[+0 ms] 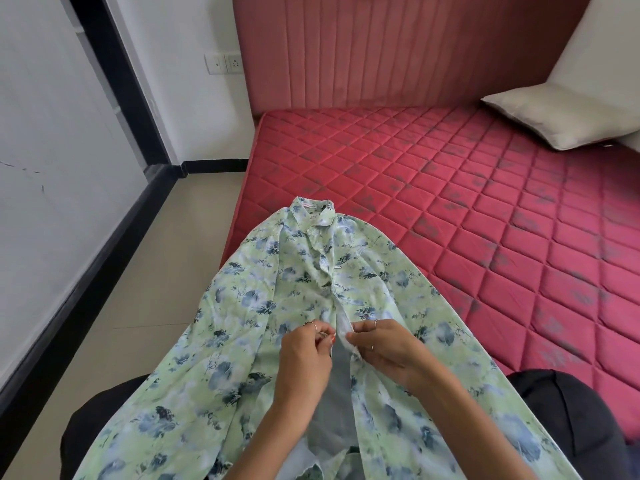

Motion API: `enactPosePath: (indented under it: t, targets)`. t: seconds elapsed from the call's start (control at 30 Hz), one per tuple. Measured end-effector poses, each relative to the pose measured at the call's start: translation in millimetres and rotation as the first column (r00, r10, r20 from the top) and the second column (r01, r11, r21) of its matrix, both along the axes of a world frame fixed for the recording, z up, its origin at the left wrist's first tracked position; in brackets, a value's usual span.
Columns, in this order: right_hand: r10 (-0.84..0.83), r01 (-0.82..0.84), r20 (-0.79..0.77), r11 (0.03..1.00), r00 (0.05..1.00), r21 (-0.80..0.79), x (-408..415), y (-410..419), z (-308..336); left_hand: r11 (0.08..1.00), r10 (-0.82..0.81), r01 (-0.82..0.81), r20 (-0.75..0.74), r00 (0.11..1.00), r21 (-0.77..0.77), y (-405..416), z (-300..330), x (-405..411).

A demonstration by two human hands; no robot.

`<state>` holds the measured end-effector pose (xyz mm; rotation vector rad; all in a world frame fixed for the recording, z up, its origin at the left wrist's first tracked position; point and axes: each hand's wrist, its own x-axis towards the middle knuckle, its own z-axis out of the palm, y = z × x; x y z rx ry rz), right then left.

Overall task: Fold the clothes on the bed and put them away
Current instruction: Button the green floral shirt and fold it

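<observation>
Head view shows a green floral shirt (pixel 277 306) spread collar-away across the person's lap and the red bed (pixel 485 202) corner, left hand (pixel 306 358) and right hand (pixel 384 348) each pinching one front placket edge between curled fingers.

Shirt (pixel 263 306) thin smooth floral cloth, lower centre; mattress (pixel 450 188) glossy quilted red fabric, right; headboard (pixel 381 46) matt ribbed upholstery, top; pillow (pixel 561 116) satiny cloth, upper right; floor (pixel 166 258) smooth tile.
</observation>
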<state>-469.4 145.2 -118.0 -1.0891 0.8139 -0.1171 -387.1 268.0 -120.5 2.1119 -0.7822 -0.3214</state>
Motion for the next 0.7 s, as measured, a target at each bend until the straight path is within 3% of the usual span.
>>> enactPosePath:
  t: [0.13,0.5,0.7]
  targets:
    - [0.028,-0.029,-0.045,0.999,0.999,-0.020,-8.4,0.0,-3.3,0.999,-0.005,0.007,-0.050,0.999,0.042,1.6,-1.2,-1.6]
    - [0.120,-0.151,-0.115,0.935,0.986,-0.321,-9.2,6.1,8.1,1.000,0.009,-0.011,-0.219,0.976,-0.010,0.0,-2.6,-9.0]
    - [0.096,-0.223,-0.235,0.761,0.967,-0.609,-0.9,17.2,4.0,0.997,0.051,-0.067,-0.298,0.953,-0.043,3.0,-3.1,-7.8]
